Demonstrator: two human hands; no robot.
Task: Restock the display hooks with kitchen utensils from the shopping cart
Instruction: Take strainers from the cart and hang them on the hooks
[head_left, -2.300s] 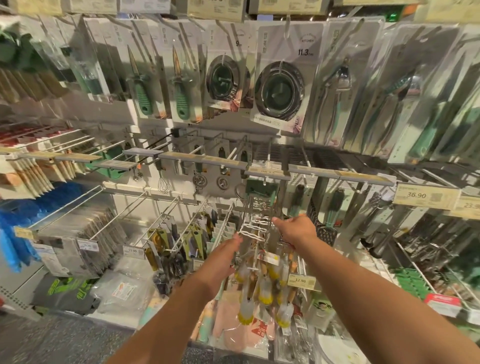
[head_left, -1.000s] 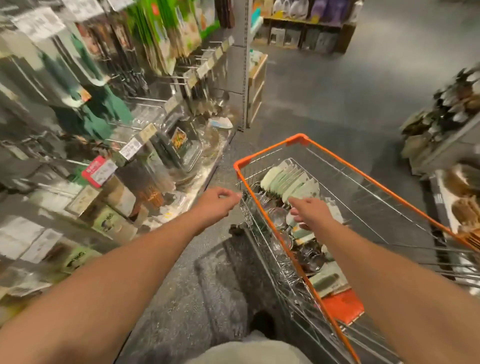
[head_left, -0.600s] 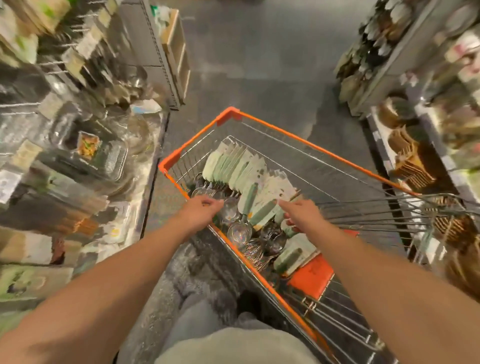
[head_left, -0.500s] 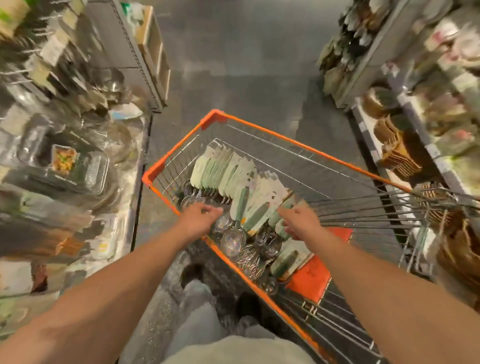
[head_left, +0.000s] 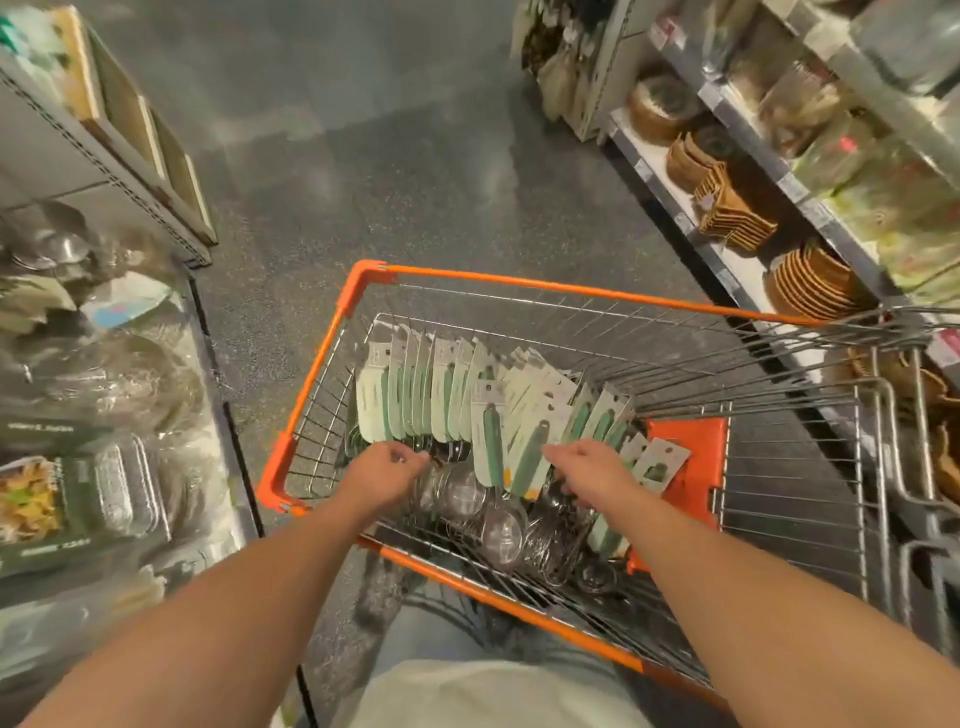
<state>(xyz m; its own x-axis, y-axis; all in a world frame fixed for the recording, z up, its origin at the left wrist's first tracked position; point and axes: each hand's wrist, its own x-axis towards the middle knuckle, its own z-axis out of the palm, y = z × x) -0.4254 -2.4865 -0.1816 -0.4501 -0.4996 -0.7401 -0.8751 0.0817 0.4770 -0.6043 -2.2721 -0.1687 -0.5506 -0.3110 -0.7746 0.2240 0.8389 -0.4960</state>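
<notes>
An orange-rimmed wire shopping cart (head_left: 332, 358) stands in front of me. A row of kitchen utensils (head_left: 441, 395) lies in it: pale green backing cards, green handles and round metal mesh heads (head_left: 501, 530). Both my arms reach into the cart. My left hand (head_left: 387, 473) is at the lower end of the left cards, its fingers curled down among the metal parts; what they hold is hidden. My right hand (head_left: 587, 470) lies palm down over the cards in the middle, its fingers touching a green-handled utensil (head_left: 524, 462). The display hooks are out of view.
A low shelf (head_left: 130, 395) with packed trays and glassware runs along my left, close to the cart. On the right, shelving (head_left: 737, 218) holds woven baskets and mats. An orange flap (head_left: 685, 467) lies in the cart's seat part. Grey floor stretches ahead.
I have turned from the hook display to the cart. Both hands moved from the cart's rim down onto the utensils inside it.
</notes>
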